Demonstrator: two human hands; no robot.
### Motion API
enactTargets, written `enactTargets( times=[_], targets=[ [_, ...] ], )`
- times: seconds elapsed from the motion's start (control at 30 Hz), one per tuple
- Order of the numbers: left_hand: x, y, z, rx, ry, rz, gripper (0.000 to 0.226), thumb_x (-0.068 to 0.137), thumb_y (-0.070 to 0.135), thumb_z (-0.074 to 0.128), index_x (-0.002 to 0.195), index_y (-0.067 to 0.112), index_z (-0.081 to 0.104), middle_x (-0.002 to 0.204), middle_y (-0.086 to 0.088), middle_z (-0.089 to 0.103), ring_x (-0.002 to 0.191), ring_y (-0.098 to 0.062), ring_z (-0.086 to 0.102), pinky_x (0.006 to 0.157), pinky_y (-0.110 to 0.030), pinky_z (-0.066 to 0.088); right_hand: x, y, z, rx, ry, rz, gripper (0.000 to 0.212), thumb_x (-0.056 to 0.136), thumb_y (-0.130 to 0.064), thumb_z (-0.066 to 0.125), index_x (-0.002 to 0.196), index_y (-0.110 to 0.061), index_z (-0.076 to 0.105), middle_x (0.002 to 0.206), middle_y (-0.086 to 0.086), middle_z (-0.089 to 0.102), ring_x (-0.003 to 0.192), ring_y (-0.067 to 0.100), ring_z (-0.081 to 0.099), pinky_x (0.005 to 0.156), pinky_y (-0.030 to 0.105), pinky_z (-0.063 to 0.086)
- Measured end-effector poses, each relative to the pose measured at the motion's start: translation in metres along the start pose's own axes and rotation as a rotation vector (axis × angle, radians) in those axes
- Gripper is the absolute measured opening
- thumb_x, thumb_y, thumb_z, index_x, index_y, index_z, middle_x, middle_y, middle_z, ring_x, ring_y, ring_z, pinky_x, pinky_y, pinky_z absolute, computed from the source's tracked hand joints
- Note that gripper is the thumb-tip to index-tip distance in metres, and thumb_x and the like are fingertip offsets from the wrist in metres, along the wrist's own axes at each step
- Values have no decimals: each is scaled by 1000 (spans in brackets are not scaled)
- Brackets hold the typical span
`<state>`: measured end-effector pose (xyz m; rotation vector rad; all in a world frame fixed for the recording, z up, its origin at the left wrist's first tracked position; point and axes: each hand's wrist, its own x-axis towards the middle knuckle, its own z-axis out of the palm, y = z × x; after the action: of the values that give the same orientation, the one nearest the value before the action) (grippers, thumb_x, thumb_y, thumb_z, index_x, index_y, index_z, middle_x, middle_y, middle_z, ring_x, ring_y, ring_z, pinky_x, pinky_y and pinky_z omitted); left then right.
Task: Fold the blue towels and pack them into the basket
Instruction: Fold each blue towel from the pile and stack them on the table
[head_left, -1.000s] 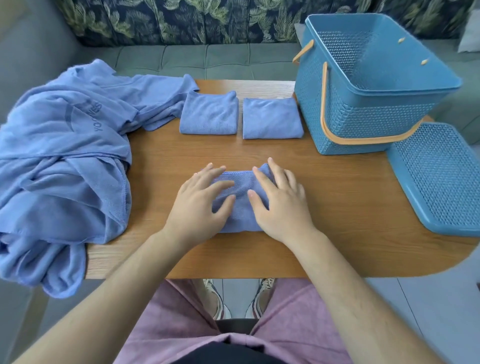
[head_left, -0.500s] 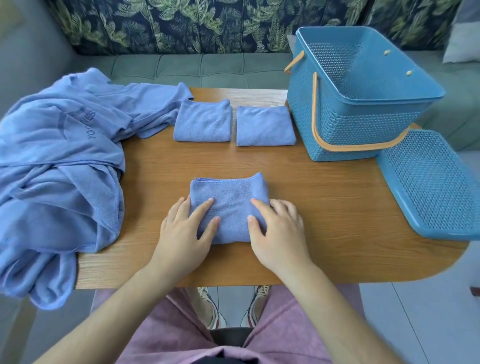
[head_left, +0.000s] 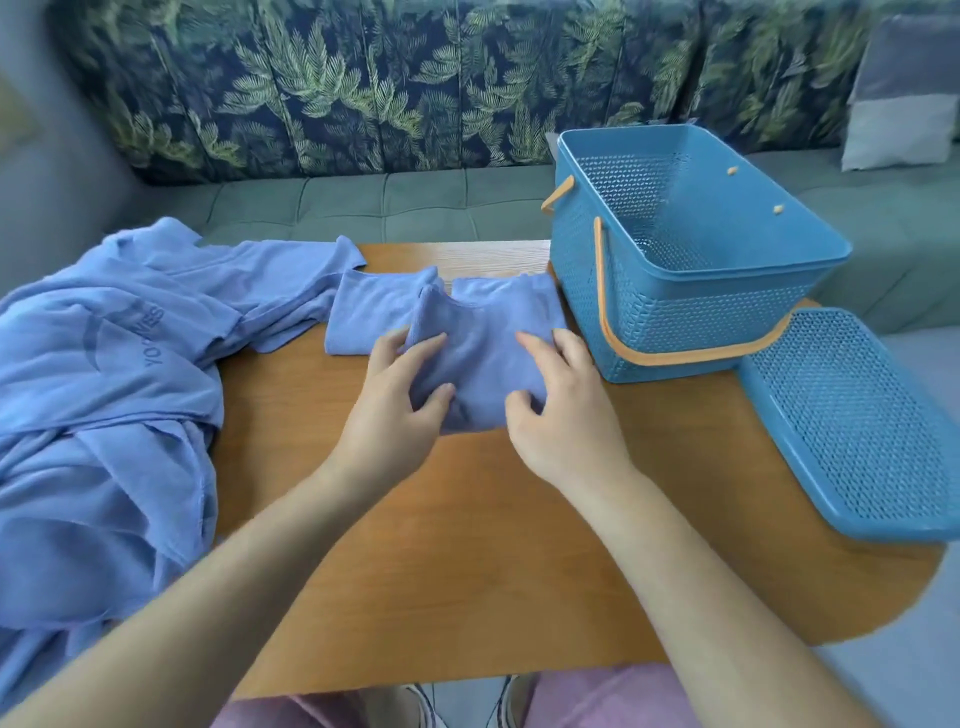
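A small folded blue towel (head_left: 478, 364) is lifted off the wooden table (head_left: 467, 545) between both hands. My left hand (head_left: 395, 415) grips its left side, thumb under and fingers on top. My right hand (head_left: 566, 415) grips its right side the same way. Behind it lie two folded blue towels, one on the left (head_left: 363, 317) and one on the right (head_left: 498, 291), partly hidden by the held towel. The blue mesh basket (head_left: 675, 322) with an orange handle stands at the back right and looks empty.
A heap of unfolded blue cloth (head_left: 104, 415) covers the table's left side and hangs over its edge. The basket's blue lid (head_left: 857, 421) lies flat at the right edge. A green sofa (head_left: 363, 202) runs behind the table.
Both hands went from pressing the folded towel flat near the front edge to gripping it and carrying it up and away, toward the two folded towels. The view has tilted up.
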<state>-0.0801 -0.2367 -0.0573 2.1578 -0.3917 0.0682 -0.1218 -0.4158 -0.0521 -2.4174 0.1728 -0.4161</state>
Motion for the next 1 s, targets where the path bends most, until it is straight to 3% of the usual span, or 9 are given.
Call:
enactTargets(
  times=[0.17, 0.3, 0.43, 0.5, 0.57, 0.7, 0.83, 0.93, 1.0],
  targets=[
    [88, -2, 22, 95, -16, -2, 48, 97, 17, 60, 144, 14, 49, 152, 2, 31, 134, -8, 38, 111, -25, 34, 83, 15, 12, -172, -23, 29, 61, 87, -13, 55, 147, -11, 48, 159, 13, 31, 133, 36, 42, 110, 43, 37],
    [128, -21, 47, 344, -60, 33, 43, 97, 19, 59, 138, 8, 55, 165, -13, 16, 149, -25, 26, 112, -38, 33, 115, 35, 35, -443, -30, 8, 56, 96, -18, 51, 151, -17, 42, 167, 10, 17, 151, 33, 20, 119, 42, 20],
    [130, -37, 72, 570, -55, 269, 43, 99, 27, 43, 129, 5, 64, 147, -26, 47, 134, -44, 47, 105, -54, 44, 105, 62, 72, -418, 44, -92, 46, 96, -28, 48, 140, -17, 58, 157, 13, 42, 149, 34, 32, 115, 52, 36],
    [129, -49, 87, 657, -135, 346, 52, 104, 32, 28, 140, 5, 54, 146, -25, 49, 135, -46, 46, 108, -58, 42, 99, 81, 84, -406, 48, -78, 48, 102, -35, 39, 144, -20, 56, 157, 12, 42, 149, 32, 33, 115, 51, 37],
    [129, -59, 95, 688, -175, 289, 55, 106, 36, 22, 151, 11, 41, 155, -21, 40, 144, -45, 34, 114, -58, 35, 98, 94, 90, -406, 69, -93, 49, 105, -38, 34, 147, -22, 52, 160, 10, 38, 151, 29, 29, 118, 49, 33],
    [126, -69, 100, 715, -231, 230, 60, 106, 43, 13, 155, 15, 35, 161, -15, 31, 150, -40, 23, 118, -57, 29, 98, 99, 97, -406, 62, -92, 47, 105, -39, 36, 147, -24, 52, 160, 9, 38, 150, 28, 29, 118, 50, 33],
    [124, -59, 95, 617, -257, 145, 66, 101, 49, 11, 157, 21, 30, 165, -10, 20, 153, -35, 14, 123, -51, 17, 101, 93, 87, -450, -68, -52, 49, 107, -41, 30, 153, -30, 41, 165, 4, 27, 154, 26, 19, 120, 52, 25],
    [116, -48, 82, 576, -210, 184, 53, 105, 38, 32, 156, 23, 32, 166, -6, 21, 154, -27, 13, 124, -44, 12, 101, 77, 70, -481, -153, -49, 50, 109, -43, 23, 158, -34, 27, 168, 1, 18, 156, 26, 6, 124, 49, 10],
    [106, -43, 67, 537, -123, 241, 51, 102, 28, 46, 152, 22, 39, 163, -5, 30, 152, -26, 21, 123, -44, 18, 90, 58, 58, -461, -82, -111, 49, 108, -41, 27, 155, -31, 37, 165, 3, 29, 155, 30, 11, 123, 50, 15]
  ],
)
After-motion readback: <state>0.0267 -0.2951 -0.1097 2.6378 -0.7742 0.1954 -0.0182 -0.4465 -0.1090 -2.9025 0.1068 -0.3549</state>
